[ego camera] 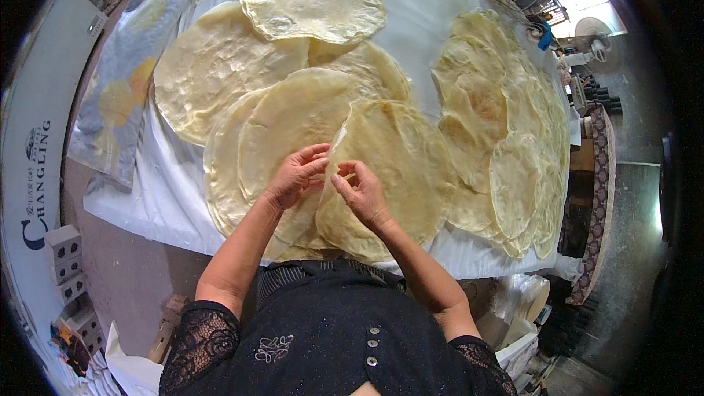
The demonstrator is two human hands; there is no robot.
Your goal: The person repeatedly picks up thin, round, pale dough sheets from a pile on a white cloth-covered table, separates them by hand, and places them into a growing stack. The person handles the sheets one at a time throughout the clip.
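Note:
A thin, round, pale-yellow flatbread (pixel 396 176) lies in front of me, its left edge lifted into an upright fold. My left hand (pixel 300 176) is at that raised edge from the left, thumb and fingertips against it. On the other side, the thumb and bent fingers of my right hand (pixel 360 192) pinch the same edge a little lower. Beneath my left hand spreads a stack of similar flatbreads (pixel 286 121). Farther back lie another broad flatbread (pixel 225 66) and a small pile of round ones (pixel 313 0).
White plastic sheeting (pixel 148 203) covers the table. More overlapping flatbreads (pixel 484 99) lie along its right side. A patterned plastic cloth (pixel 118 93) hangs at the left, near a white appliance (pixel 44 93) and perforated bricks (pixel 66 247). At far right stands a fan (pixel 597 49).

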